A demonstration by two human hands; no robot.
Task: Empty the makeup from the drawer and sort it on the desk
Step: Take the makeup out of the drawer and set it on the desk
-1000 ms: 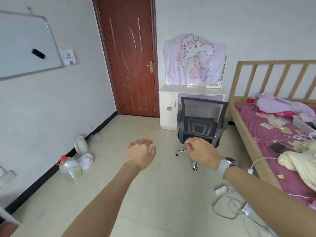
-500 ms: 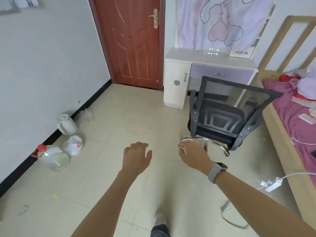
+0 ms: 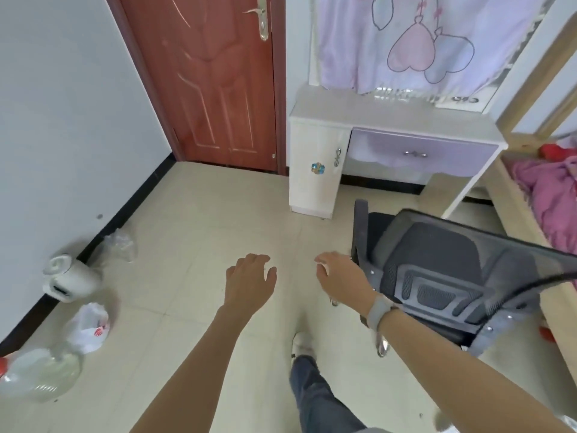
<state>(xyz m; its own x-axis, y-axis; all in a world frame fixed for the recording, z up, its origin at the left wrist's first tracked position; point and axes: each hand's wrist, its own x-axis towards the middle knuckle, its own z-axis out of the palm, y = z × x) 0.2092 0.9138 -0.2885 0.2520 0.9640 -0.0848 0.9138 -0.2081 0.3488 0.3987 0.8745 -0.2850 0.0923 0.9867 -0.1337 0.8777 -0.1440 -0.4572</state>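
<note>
I see 2 hands out in front of me over the floor. My left hand [image 3: 249,281] is loose with fingers spread, holding nothing. My right hand [image 3: 342,279] is loose too, just beside the black chair [image 3: 443,276], and holds nothing. The purple drawer [image 3: 421,156] is closed, under the white desk [image 3: 390,120], well ahead of both hands.

We see a red-brown door [image 3: 215,76], a white desk [image 3: 315,170] with a lilac drawer [image 3: 418,153], a black mesh chair [image 3: 452,276], cream floor tiles [image 3: 199,214] and a pale cloth [image 3: 415,39] (pink and blue hearts).
</note>
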